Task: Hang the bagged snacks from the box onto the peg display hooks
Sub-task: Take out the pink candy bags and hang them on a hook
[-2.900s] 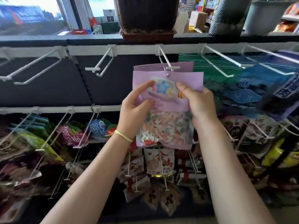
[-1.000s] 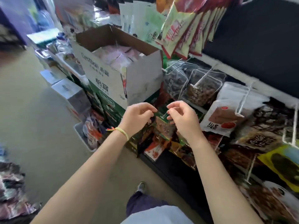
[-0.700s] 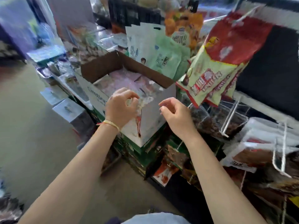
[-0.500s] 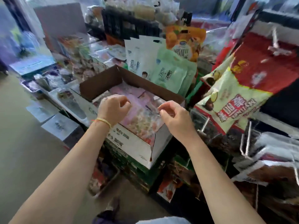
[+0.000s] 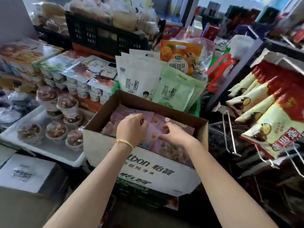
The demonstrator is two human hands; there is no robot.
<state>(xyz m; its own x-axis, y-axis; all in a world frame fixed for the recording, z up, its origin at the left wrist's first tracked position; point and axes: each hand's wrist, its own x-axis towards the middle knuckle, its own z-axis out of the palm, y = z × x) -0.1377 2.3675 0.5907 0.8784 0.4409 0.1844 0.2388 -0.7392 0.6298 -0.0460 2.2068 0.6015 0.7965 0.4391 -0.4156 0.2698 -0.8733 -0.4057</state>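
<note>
- Shop aisle crowded with stock on every side; I am looking down into an open cardboard box (image 5: 148, 165) that sits on other cartons.
- My left hand (image 5: 132, 129) is inside the box near its left wall, fingers curled down onto the pink snack bags (image 5: 158, 130); whether it pinches one I cannot tell. A yellow band (image 5: 125, 142) circles that wrist.
- My right hand (image 5: 176, 134) is just beside it, toward the box's right wall, fingers bent and touching the top bag; its grip is hidden from me too.
- Those bags lie flat in a layer filling the box floor, none lifted out.
- Behind the box's far wall stand white and green pouches (image 5: 156, 86), with an orange pouch (image 5: 180, 56) behind them.
- Left of the box, sealed cups (image 5: 56, 129) sit on a white tray (image 5: 41, 148).
- Right of the box, wire peg hooks (image 5: 230, 134) stick out, and red-and-cream bags (image 5: 276, 119) hang above them.
- A black crate (image 5: 102, 35) sits at the back.
</note>
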